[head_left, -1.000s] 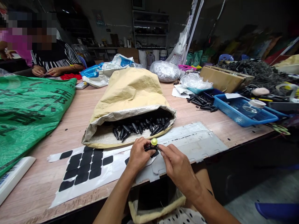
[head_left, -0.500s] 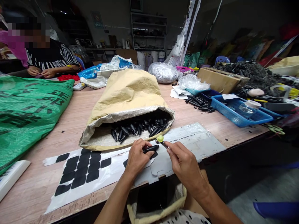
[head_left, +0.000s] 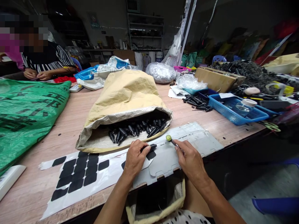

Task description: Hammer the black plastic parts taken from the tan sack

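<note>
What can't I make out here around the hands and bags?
All in the head view:
Sack: shadow hides its depths.
Tube: the left hand covers one end.
Tool: the right hand covers its handle end.
Lower bag: its inside is too dark.
Green bag: cut off by the left edge.

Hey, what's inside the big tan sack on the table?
Just inside the mouth of the sack, tapered black pieces lie jumbled on its pale lining. Anything deeper is hidden by shadow and the sack's upper side.
</note>
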Motion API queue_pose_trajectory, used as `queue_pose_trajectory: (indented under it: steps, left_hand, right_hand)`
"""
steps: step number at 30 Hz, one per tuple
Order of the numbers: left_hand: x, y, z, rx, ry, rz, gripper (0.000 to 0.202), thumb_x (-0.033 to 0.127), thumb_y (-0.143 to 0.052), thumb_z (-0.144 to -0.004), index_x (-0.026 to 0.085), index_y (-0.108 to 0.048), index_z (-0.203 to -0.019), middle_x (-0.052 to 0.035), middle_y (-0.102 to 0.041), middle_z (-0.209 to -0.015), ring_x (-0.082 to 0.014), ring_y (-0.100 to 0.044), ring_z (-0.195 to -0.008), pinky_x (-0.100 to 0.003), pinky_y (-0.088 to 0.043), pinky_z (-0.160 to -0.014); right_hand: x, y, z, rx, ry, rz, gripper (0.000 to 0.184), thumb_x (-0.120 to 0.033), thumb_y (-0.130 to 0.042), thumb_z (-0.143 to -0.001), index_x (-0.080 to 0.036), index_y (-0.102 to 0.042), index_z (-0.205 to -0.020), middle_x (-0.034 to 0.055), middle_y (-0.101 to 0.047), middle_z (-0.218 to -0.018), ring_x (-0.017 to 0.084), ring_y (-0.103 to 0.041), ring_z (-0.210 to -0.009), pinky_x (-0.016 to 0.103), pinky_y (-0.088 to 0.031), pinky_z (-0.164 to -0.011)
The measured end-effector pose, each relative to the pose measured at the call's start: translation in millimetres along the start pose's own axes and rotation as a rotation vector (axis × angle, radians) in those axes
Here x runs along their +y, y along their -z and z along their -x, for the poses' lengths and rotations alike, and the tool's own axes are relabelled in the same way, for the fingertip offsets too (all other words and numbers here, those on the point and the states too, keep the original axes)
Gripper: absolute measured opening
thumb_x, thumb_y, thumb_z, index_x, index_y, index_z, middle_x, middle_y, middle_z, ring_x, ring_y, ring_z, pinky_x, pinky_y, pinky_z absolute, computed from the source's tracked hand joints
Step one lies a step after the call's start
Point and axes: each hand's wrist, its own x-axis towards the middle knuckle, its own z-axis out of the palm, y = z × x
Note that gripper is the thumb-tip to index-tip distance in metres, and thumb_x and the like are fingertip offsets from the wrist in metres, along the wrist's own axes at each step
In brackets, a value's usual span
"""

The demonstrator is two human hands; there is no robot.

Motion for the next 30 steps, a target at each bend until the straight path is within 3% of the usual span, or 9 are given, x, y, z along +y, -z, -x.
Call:
queue_pose_trajectory:
  steps: [11,23,30]
  left_hand:
    - [0.1,-0.9,0.7,0.002,-0.027,-0.038,0.015,0.025,-0.057,-0.092,0.021,-0.071,-0.095,-0.0038,-0.066,-0.093,-0.0241,-0.057,-0.097,-0.04,-0.042,-0.089]
    - [3.5,-2.6,1.2,0.052,-0.06,-0.102,0.025,0.027,-0.047,-0.099,0.021,-0.067,-0.084,-0.0047,-0.065,-0.088,-0.0242,-0.056,-0.091,-0.04,-0.043,-0.086]
    - [0.2,-3.8,2.1,0.065,-0.065,-0.082,0.01,0.017,-0.058,-0.088,0.021,-0.067,-0.085,-0.0046,-0.066,-0.089,-0.0245,-0.059,-0.093,-0.04,-0.045,-0.087]
  right_hand:
    - [-10.3,-3.7,3.4,-0.023,-0.014,-0.328,0.032,-0.029,-0.05,-0.098,-0.02,-0.071,-0.121,0.0091,-0.073,-0.114,0.022,-0.067,-0.108,0.038,-0.053,-0.097]
    - [-14.7,-5.0,6.4,-0.054,-0.007,-0.334,0.032,-0.027,-0.05,-0.098,-0.02,-0.07,-0.121,0.0084,-0.073,-0.114,0.022,-0.067,-0.108,0.038,-0.053,-0.096]
    - [-22.5,-2.2,4.9,-0.054,0.015,-0.341,0.032,-0.026,-0.05,-0.098,-0.02,-0.07,-0.122,0.0083,-0.072,-0.114,0.021,-0.066,-0.107,0.035,-0.053,-0.093]
